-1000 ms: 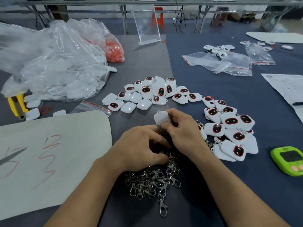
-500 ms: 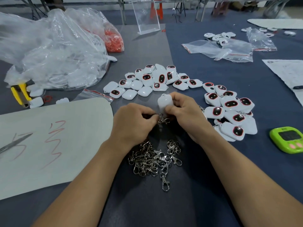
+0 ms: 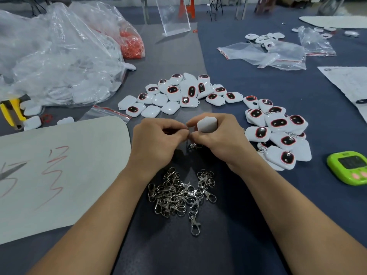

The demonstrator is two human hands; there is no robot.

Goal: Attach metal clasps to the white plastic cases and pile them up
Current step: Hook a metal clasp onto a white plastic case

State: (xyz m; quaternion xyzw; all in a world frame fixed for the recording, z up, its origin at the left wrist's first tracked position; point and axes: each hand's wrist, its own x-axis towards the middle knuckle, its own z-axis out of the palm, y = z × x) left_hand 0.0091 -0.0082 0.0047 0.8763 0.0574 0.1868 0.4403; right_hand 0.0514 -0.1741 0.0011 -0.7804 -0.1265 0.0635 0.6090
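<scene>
My right hand (image 3: 216, 139) grips a white plastic case (image 3: 206, 125) above the table, its plain back facing me. My left hand (image 3: 156, 141) meets it fingertip to fingertip, pinching at the case's corner, where a metal clasp (image 3: 193, 145) hangs below the fingers. A heap of loose metal clasps (image 3: 180, 193) lies between my forearms. Several white cases with dark red-rimmed windows lie in a spread (image 3: 178, 94) beyond my hands. Another group of cases (image 3: 278, 132), some with clasps showing, is piled to the right.
A big clear bag of white cases (image 3: 59, 62) and a bag of red parts (image 3: 132, 43) sit at the left. White paper with red marks (image 3: 59, 171) lies front left, yellow pliers (image 3: 10, 112) beyond it. A green timer (image 3: 349, 167) and clear bags (image 3: 264, 54) are at the right.
Both hands lifted from the clasp heap and moved away from me with the case; a clasp now hangs under my fingertips. The left hand pinches at the case's corner.
</scene>
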